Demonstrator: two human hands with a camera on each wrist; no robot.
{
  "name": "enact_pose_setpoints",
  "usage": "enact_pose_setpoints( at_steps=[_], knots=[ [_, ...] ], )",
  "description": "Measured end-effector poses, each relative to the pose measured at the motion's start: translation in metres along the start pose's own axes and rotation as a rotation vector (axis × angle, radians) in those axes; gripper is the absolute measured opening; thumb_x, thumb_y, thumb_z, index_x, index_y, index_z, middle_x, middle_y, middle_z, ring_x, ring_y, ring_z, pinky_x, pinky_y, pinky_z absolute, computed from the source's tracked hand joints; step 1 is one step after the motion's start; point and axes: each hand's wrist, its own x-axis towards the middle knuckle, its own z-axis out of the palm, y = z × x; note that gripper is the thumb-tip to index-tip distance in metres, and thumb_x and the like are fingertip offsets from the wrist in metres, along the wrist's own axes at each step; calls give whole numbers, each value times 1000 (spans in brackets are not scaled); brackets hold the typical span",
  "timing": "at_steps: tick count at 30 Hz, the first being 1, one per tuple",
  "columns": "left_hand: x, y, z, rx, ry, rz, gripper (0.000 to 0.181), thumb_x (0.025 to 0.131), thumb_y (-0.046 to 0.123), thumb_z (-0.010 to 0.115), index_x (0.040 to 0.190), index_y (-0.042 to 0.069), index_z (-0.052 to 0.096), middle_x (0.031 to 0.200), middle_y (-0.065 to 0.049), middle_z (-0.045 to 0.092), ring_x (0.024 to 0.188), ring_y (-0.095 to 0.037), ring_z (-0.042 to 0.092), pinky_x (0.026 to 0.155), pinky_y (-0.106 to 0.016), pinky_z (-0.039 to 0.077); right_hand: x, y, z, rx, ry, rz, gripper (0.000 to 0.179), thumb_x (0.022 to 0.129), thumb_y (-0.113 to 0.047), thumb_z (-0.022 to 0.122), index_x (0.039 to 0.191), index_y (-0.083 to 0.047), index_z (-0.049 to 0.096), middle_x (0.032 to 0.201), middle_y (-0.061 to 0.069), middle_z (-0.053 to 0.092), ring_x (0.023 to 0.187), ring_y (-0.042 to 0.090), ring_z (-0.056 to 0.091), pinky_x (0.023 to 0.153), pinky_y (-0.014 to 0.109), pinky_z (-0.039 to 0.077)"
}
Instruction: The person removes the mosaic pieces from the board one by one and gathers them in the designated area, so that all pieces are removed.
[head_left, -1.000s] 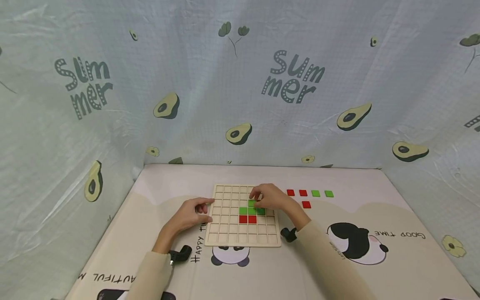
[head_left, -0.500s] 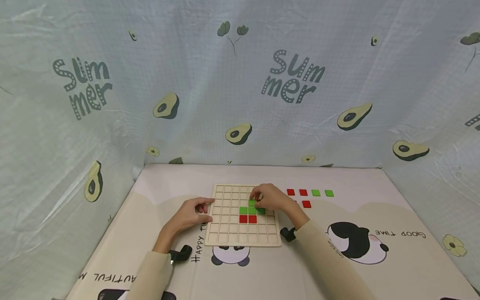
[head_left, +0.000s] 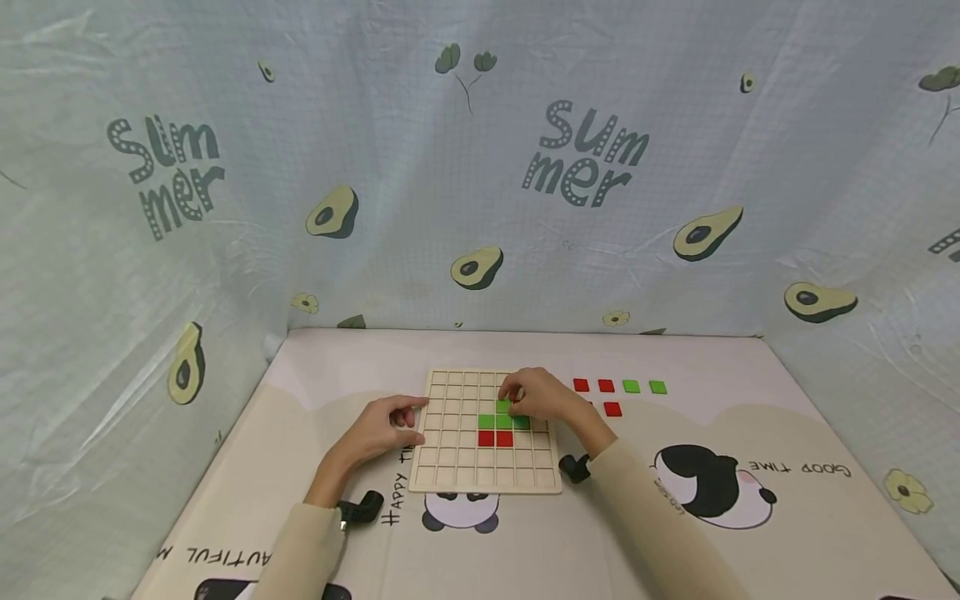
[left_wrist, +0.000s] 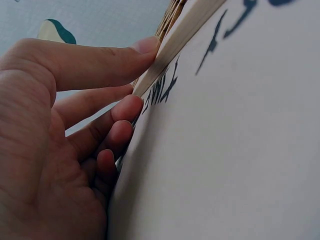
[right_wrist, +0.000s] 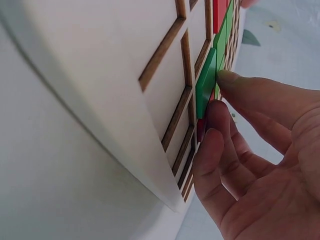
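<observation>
A square wooden grid board (head_left: 450, 479) lies flat on the table. Its cells hold several green tiles (head_left: 487, 422) and two red tiles (head_left: 496, 438). At the board's left edge, my left hand (head_left: 375, 429) rests with thumb and index finger spread apart; the left wrist view shows the thumb tip against the wooden rim (left_wrist: 172, 52). Over the board's upper right, my right hand (head_left: 543, 394) has its thumb and fingertips at a red tile (right_wrist: 201, 131), mostly covered by the fingers. Beside it, a green tile (right_wrist: 206, 85) sits in a cell.
Right of the board lie loose red tiles (head_left: 606, 386) and green tiles (head_left: 632, 387); another red one is partly hidden behind the right wrist. The patterned tablecloth (head_left: 465, 554) has printed animals and letters. A printed curtain (head_left: 420, 167) stands behind and at both sides.
Both hands keep almost the same place. The right forearm has shifted very slightly, so more of a loose red tile shows beside it. Tiles on the board look unchanged.
</observation>
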Motion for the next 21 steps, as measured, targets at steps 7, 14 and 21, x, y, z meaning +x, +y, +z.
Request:
enact_pose_setpoints(
  at_steps=[7,14,21],
  knots=[
    [0,2,-1,1,3,7,64,76,12,85,136,2,66,88,-6,60,80,-16,50,72,-25,40,2,1,1,-1,8,-2,15,91,-8,76,105,-13,77,95,0,68,89,15,58,80,28,53],
    [0,1,0,1,0,3,64,76,12,85,136,2,66,87,-6,59,80,-17,50,72,-26,40,3,1,3,-7,10,-2,17,91,-8,76,107,-12,77,95,0,69,89,15,59,80,28,54],
    [1,-1,0,10,5,6,64,76,13,86,136,2,66,88,-5,60,79,-16,50,71,-25,40,4,1,3,-18,23,4,14,90,-7,76,103,-12,78,94,-1,70,88,14,59,81,28,54]
  ],
)
